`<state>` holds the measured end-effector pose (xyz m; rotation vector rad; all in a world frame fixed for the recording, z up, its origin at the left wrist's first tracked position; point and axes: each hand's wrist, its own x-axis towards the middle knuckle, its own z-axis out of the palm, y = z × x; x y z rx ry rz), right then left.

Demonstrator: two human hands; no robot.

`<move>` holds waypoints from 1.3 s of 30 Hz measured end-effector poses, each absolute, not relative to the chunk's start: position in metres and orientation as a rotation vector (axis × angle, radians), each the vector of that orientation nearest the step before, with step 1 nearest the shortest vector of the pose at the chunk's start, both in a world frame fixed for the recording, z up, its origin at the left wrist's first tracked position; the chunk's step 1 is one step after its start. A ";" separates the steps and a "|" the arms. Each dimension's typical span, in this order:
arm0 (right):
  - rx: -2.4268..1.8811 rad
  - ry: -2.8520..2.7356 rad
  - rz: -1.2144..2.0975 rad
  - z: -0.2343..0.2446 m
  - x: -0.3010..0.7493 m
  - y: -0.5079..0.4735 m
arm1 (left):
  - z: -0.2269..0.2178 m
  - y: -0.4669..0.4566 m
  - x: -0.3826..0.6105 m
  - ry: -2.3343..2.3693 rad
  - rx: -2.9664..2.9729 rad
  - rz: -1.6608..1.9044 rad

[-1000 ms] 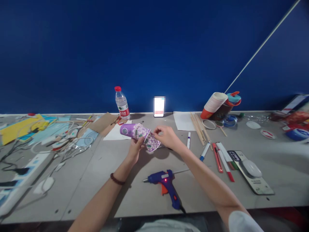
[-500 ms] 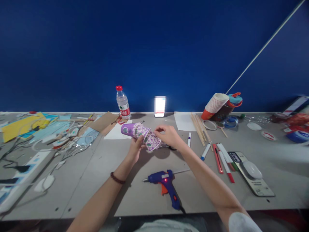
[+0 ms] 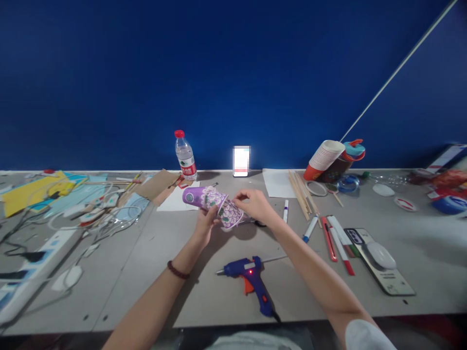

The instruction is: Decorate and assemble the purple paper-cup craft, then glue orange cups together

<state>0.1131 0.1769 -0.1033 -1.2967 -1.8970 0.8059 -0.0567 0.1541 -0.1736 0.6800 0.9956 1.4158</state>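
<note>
Tilted in mid-air above the table is a paper-cup craft [image 3: 229, 214]: paper cups joined end to end, purple at the closed left end, with a purple-and-white scale pattern over the rest. My left hand [image 3: 206, 223] wraps round its middle from below. At its upper right edge, my right hand [image 3: 252, 203] has thumb and fingers pinched together against the cup; the exact spot they grip is partly hidden. Behind the right hand, a dark handle loop [image 3: 260, 224] shows, partly covered. Below the hands a blue hot glue gun [image 3: 251, 274] lies on its side, its red light lit.
A water bottle [image 3: 186, 158] and a lit phone [image 3: 241, 163] stand at the back. Rightward are stacked paper cups [image 3: 324, 158], wooden sticks [image 3: 301, 194], markers [image 3: 341, 250] and a phone with a white mouse [image 3: 381, 255]. Cables and a power strip [image 3: 40, 270] occupy the left.
Almost nothing differs. The right fingertips and the paper-cup craft have shifted very slightly; both hands keep their places.
</note>
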 end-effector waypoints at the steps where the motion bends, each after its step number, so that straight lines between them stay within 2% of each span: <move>1: -1.298 -1.902 0.797 -0.104 0.113 0.177 | -0.174 0.154 -0.057 0.992 0.681 1.417; 15: -1.319 -1.929 0.728 -0.106 0.109 0.175 | -0.179 0.155 -0.056 0.978 0.682 1.408; 24: -1.176 -1.974 0.846 -0.097 0.125 0.177 | -0.172 0.157 -0.058 0.741 0.636 1.432; 29: -1.071 -2.245 0.679 -0.093 0.126 0.171 | -0.166 0.155 -0.060 0.664 0.634 1.364; 39: -1.013 -2.320 0.406 -0.091 0.116 0.167 | -0.172 0.159 -0.067 0.622 0.540 1.355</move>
